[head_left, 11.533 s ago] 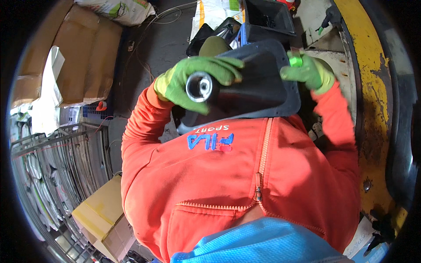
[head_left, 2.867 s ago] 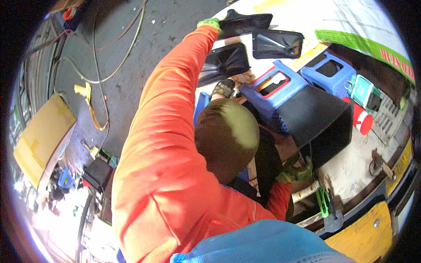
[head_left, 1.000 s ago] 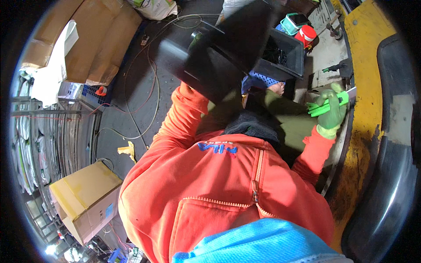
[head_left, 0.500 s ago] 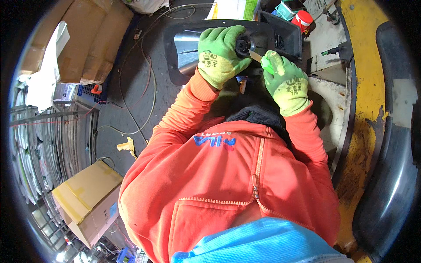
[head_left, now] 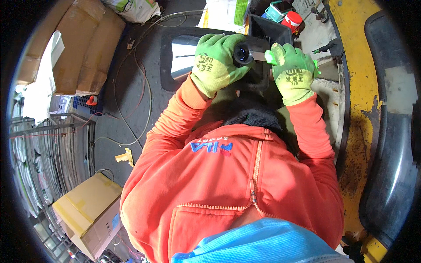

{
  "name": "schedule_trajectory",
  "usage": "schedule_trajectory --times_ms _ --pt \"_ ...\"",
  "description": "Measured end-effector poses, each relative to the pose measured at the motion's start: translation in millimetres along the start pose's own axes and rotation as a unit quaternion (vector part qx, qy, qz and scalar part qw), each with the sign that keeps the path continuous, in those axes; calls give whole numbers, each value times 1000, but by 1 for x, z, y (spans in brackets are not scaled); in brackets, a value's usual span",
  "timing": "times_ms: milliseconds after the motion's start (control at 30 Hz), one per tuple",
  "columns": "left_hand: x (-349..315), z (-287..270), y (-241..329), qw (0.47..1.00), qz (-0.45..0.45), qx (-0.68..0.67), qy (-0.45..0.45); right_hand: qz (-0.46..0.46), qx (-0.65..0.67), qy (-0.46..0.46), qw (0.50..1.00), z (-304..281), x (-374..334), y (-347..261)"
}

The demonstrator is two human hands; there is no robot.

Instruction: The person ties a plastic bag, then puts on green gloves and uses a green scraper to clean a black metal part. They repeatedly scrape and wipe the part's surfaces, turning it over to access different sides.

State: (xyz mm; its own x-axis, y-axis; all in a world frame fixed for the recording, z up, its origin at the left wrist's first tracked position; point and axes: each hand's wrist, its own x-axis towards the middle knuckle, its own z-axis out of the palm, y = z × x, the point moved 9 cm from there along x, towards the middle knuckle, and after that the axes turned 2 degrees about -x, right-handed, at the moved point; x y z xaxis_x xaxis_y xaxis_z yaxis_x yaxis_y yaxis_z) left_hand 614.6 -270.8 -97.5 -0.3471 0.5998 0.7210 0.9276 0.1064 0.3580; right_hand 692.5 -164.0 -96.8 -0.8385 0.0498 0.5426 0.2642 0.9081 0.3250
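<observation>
My left hand point(head_left: 217, 63), in a green and yellow work glove, is closed around a black round hollow part point(head_left: 242, 54), its open end facing up and right. In a matching glove, my right hand point(head_left: 293, 72) grips a knife point(head_left: 269, 57) with a bright green handle. The knife's flat pale blade points left, its tip at the rim of the black part; whether it touches cannot be made out. Beneath both hands lies a black rounded frame point(head_left: 167, 65) around a shiny, mirror-like surface. My gloves hide much of the black part and the knife handle.
Behind the frame stands a black bin point(head_left: 278, 27), with a red-lidded container point(head_left: 293, 19) beside it. White sacks lie at the far side. Cables point(head_left: 149, 105) loop over the floor at left, near a cardboard box point(head_left: 87, 199). A yellow metal edge point(head_left: 357, 109) runs along the right.
My right hand has moved slightly right, and the knife blade now lies nearly level, pointing left. The black part has tilted, showing its open end more. The view has shifted a little.
</observation>
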Motion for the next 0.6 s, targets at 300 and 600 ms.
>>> schedule_trajectory --times_ms 300,600 --pt "7 17 -13 941 -31 -224 -253 -72 73 -42 994 -3 13 -8" --pt "-15 46 -11 784 -67 -432 -440 -136 104 -95 981 -5 13 -20"
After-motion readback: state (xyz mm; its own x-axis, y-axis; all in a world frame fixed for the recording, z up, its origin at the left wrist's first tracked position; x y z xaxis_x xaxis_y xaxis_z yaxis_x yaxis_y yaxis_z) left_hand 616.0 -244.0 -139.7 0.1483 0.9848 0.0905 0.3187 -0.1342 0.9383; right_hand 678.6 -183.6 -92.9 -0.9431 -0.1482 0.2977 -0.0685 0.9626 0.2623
